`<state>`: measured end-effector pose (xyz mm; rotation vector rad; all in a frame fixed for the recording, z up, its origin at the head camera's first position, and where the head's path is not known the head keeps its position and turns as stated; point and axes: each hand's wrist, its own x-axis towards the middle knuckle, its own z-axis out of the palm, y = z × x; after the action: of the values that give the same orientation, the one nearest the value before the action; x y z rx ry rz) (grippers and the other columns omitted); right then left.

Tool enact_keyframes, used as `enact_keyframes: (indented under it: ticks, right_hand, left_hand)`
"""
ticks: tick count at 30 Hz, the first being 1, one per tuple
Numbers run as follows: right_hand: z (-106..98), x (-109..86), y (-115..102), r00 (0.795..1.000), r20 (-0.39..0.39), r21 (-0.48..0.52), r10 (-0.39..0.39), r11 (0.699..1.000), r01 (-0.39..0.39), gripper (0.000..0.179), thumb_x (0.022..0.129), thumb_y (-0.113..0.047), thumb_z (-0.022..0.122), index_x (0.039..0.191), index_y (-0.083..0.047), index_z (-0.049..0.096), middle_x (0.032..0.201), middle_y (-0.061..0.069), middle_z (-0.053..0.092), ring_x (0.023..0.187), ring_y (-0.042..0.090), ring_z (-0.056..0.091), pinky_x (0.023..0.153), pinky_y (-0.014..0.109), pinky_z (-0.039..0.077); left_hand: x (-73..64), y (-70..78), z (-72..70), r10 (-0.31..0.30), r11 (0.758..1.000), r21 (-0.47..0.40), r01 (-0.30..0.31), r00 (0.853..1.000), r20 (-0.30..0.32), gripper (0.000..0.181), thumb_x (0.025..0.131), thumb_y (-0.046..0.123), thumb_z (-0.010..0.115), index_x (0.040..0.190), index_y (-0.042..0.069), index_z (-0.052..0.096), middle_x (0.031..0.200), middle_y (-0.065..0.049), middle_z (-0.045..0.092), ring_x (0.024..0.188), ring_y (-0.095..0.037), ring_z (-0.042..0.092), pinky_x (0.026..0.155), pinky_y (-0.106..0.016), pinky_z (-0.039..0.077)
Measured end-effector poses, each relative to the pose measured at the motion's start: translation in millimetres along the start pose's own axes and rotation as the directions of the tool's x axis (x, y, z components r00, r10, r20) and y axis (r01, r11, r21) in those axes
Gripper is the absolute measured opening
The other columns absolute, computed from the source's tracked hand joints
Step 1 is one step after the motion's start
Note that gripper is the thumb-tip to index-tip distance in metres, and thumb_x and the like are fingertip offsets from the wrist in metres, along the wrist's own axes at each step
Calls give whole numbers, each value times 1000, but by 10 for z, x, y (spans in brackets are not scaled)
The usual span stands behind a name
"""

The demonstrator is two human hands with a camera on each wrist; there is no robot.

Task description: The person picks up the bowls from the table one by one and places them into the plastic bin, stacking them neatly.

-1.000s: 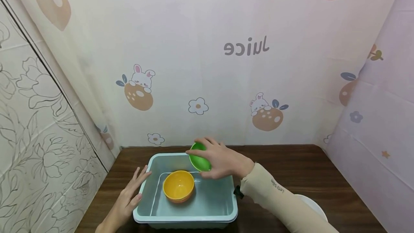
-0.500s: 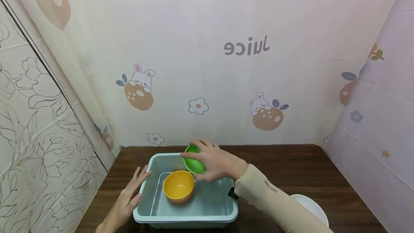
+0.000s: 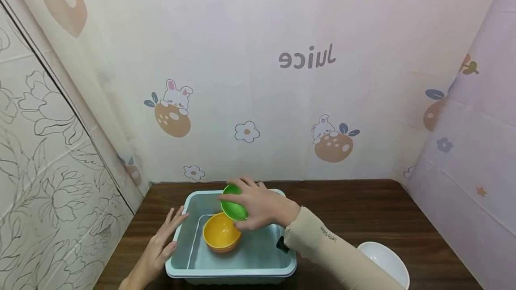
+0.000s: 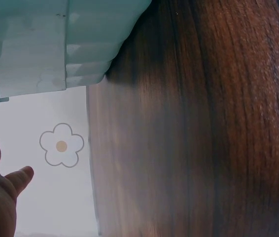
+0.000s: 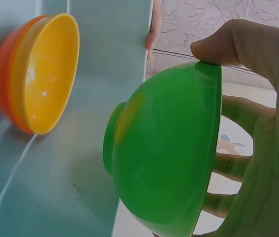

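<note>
My right hand (image 3: 260, 205) grips a green bowl (image 3: 234, 205) by its rim, thumb on one side and fingers on the other. In the right wrist view the green bowl (image 5: 164, 148) is held above the tub, its foot facing the tub floor. Below it a yellow bowl (image 3: 221, 232) sits nested in an orange bowl (image 5: 5, 74), inside the light blue plastic tub (image 3: 258, 273). My left hand (image 3: 155, 249) rests at the tub's left rim with its fingers extended. The left wrist view shows part of that hand (image 4: 1, 187) beside the tub's outer wall (image 4: 26, 49).
A white bowl (image 3: 384, 261) stands on the dark wooden table (image 3: 342, 209) at the right, partly behind the right sleeve (image 3: 322, 240). A patterned curtain (image 3: 258, 79) hangs along the table's back edge, with more printed cloth on both sides.
My right hand has moved left and slightly down with the green bowl, which now overlaps the yellow bowl's edge in the head view. My left hand has stayed in place.
</note>
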<state>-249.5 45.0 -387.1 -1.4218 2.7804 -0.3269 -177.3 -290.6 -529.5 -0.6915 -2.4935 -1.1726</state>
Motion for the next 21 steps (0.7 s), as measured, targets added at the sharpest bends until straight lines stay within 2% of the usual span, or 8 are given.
enact_keyframes:
  ticks: [4, 16, 21]
  right_hand:
    - [32, 39, -24, 1000, -1, 11, -3, 1000, 3, 70, 86, -50, 60, 154, -45, 43, 164, 4, 32, 139, 27, 37, 92, 48, 48]
    - [151, 117, -81, 1000, 29, 13, 9, 1000, -10, 69, 86, -54, 60, 153, -46, 45, 164, 3, 34, 142, 28, 35, 94, 55, 50]
    - [191, 141, -79, 1000, 27, 9, 9, 1000, -9, 69, 85, -52, 62, 152, -47, 46, 163, 2, 34, 142, 28, 35, 93, 52, 49]
  left_hand:
    - [-2, -4, 0, -1, 1000, -2, 1, 1000, 0, 57, 101, 6, 48, 157, 16, 44, 169, -14, 30, 157, -2, 0, 97, -93, 16]
    - [-10, 1, 3, 2, 1000, -14, -2, 1000, -1, 57, 101, 5, 48, 157, 15, 44, 168, -16, 30, 158, -7, 0, 97, -93, 14]
    - [-6, 7, 4, 8, 1000, -18, -8, 1000, -7, 57, 100, 5, 48, 157, 15, 44, 168, -14, 31, 158, -5, 0, 97, -93, 14]
